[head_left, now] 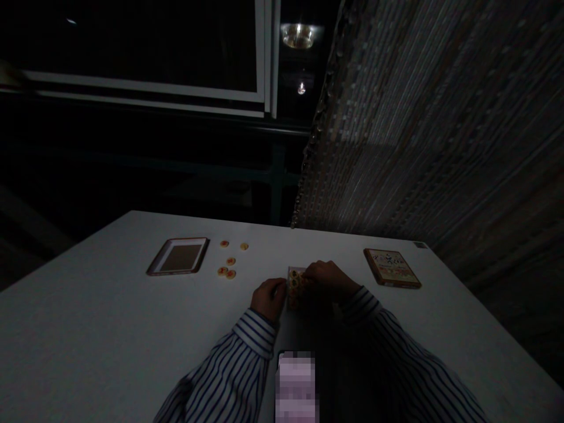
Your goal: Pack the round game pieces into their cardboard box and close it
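Note:
Both hands meet at the middle of a white table (110, 329) in dim light. My left hand (268, 298) is curled, its fingers against the left side of a small clear packet of round yellow game pieces (296, 286). My right hand (328, 278) is curled over the packet's right side and top, its fingertips on the pieces. Both sleeves are striped. Several loose round pieces (230, 261) with red marks lie on the table to the left of the hands.
An empty shallow box tray (178, 257) lies at the far left, its printed lid (392, 267) at the far right. A blurred phone (296, 385) lies near the front edge. A woven blind hangs at right, a dark window behind.

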`<action>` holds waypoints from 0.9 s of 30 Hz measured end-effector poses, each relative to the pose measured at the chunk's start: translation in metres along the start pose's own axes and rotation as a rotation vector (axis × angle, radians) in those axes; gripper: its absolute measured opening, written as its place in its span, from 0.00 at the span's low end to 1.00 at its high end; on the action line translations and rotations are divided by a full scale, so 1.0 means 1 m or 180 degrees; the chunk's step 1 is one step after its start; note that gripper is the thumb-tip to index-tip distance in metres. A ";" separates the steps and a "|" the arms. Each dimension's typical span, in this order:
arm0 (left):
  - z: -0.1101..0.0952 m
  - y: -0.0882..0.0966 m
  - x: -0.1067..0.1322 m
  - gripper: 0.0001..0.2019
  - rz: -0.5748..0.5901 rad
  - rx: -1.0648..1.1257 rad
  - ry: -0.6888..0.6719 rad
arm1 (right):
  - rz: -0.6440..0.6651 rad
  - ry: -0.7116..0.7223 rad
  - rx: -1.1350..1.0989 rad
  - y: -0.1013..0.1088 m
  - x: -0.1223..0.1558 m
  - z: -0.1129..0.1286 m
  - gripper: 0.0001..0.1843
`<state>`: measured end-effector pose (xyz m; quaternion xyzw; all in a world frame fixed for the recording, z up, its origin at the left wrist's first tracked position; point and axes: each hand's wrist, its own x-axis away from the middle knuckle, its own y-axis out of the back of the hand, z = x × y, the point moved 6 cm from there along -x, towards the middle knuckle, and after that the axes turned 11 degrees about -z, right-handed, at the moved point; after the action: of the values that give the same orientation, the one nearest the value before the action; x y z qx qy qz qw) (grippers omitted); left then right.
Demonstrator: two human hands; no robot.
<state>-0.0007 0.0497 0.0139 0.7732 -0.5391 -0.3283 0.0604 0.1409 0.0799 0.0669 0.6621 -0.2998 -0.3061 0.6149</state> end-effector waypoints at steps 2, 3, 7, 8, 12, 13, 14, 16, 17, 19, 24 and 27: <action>0.000 0.000 0.000 0.10 -0.0010 -0.0014 -0.0006 | 0.0041 0.0000 0.0010 -0.001 0.000 0.000 0.15; 0.001 0.000 0.000 0.10 -0.0007 -0.0030 -0.0007 | 0.0046 -0.0013 0.0028 -0.001 0.000 0.000 0.15; 0.003 -0.002 0.000 0.11 0.0054 -0.0091 -0.0009 | 0.0011 -0.0031 0.0066 -0.001 0.000 -0.001 0.15; 0.004 -0.002 0.000 0.11 0.0064 -0.0090 -0.0011 | 0.0001 -0.0020 0.0063 -0.001 0.000 -0.001 0.15; 0.005 -0.002 0.000 0.10 0.0031 -0.0036 -0.0002 | 0.0004 0.0030 0.0073 -0.001 0.001 -0.001 0.15; 0.005 -0.002 0.000 0.10 0.0027 -0.0026 0.0002 | 0.0011 0.0033 0.0089 -0.001 0.002 -0.001 0.14; 0.005 -0.003 0.000 0.10 0.0028 -0.0018 0.0005 | 0.0017 0.0040 0.0102 -0.001 0.002 -0.001 0.14; 0.006 -0.003 0.001 0.11 0.0031 -0.0003 0.0028 | 0.0010 0.0043 0.0113 -0.001 0.002 0.000 0.13; 0.006 -0.003 0.001 0.11 0.0030 0.0006 0.0043 | 0.0003 0.0047 0.0104 0.000 0.002 0.000 0.13; 0.007 -0.003 0.001 0.11 0.0019 0.0016 0.0067 | -0.0010 0.0045 0.0078 0.001 0.002 0.000 0.13; 0.006 -0.003 0.001 0.11 0.0011 0.0007 0.0016 | -0.0035 0.0024 0.0005 0.002 0.003 0.001 0.14; 0.006 -0.003 0.001 0.11 -0.0030 -0.0022 -0.0003 | -0.0062 -0.0003 -0.0014 0.002 0.003 0.001 0.15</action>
<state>-0.0022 0.0519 0.0073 0.7754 -0.5344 -0.3308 0.0613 0.1420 0.0771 0.0692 0.6635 -0.2929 -0.3130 0.6132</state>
